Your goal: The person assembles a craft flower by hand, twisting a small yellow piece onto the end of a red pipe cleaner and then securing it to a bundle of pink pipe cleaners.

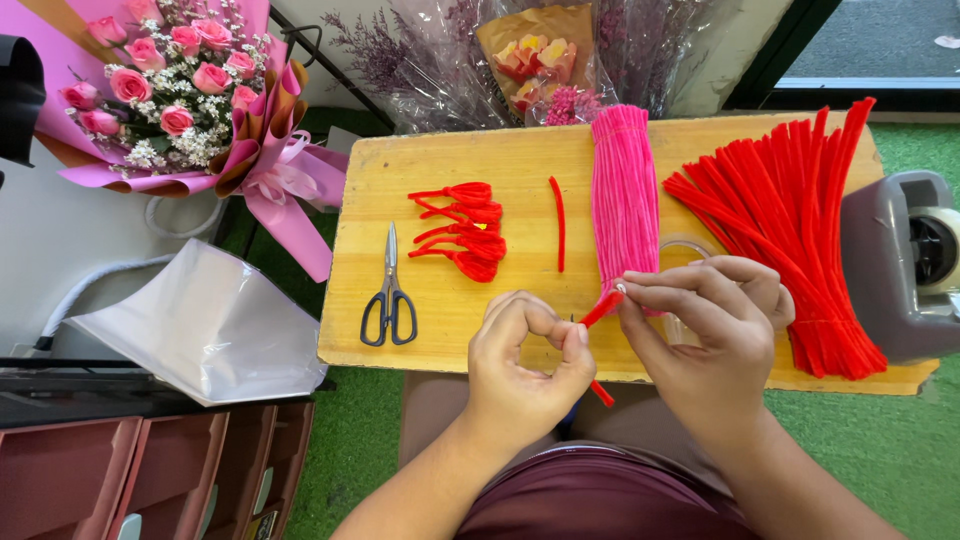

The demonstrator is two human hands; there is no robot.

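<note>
My left hand (525, 365) and my right hand (705, 320) together pinch one red pipe cleaner (601, 308) over the near edge of a wooden board (440, 300). Its lower end pokes out below my left hand, and the upper end sits under my right fingertips. On the board lie several folded red pipe-cleaner shapes (462, 231), one straight red pipe cleaner (558, 222), a bundle of pink pipe cleaners (623, 190) and a large bundle of red pipe cleaners (790, 210).
Grey-handled scissors (389, 292) lie at the board's left. A grey tape dispenser (905, 265) stands at the right edge. A pink rose bouquet (175, 85) is at upper left, a folded sheet (205, 325) below it, wrapped flowers (540, 55) behind the board.
</note>
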